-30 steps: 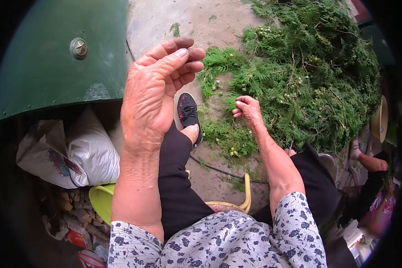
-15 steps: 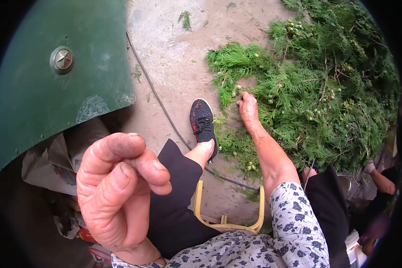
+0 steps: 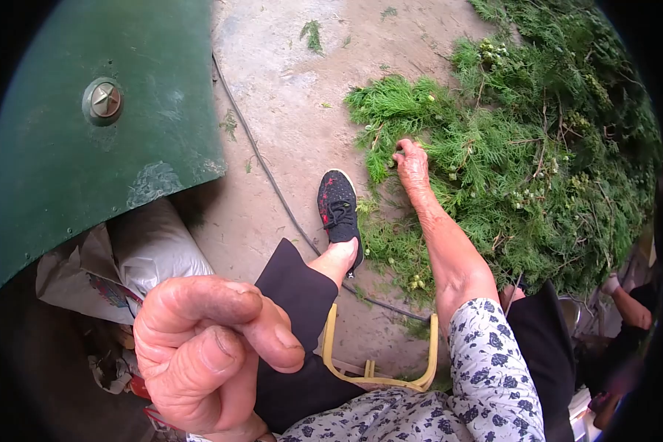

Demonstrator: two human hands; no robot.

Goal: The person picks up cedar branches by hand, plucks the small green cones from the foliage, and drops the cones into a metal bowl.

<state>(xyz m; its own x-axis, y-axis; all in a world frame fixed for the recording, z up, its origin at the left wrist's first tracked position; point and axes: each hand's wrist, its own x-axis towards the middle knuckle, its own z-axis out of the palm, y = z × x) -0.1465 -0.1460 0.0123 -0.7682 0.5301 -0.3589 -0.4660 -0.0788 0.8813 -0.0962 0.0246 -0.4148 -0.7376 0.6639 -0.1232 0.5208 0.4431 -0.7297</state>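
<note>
My left hand is close to the camera, its fingers curled and the thumb pressed in against them. Whatever lies inside that grip, if anything, is hidden. My right hand reaches out to the near-left edge of a heap of green cypress branches. Its thumb and fingers are pinched together among the sprigs, and what is between them is too small to make out. Pale little cones show on some of the sprigs around it.
A yellow chair frame stands between my legs, beside my black shoe. A dark cable crosses the concrete floor. At left, a green metal panel overhangs white sacks. Another person's arm shows at far right.
My left hand has dropped lower and slightly right, uncovering more of the white sack. My right hand has shifted slightly up, with its fingers curled in more. The whole view has tilted slightly.
</note>
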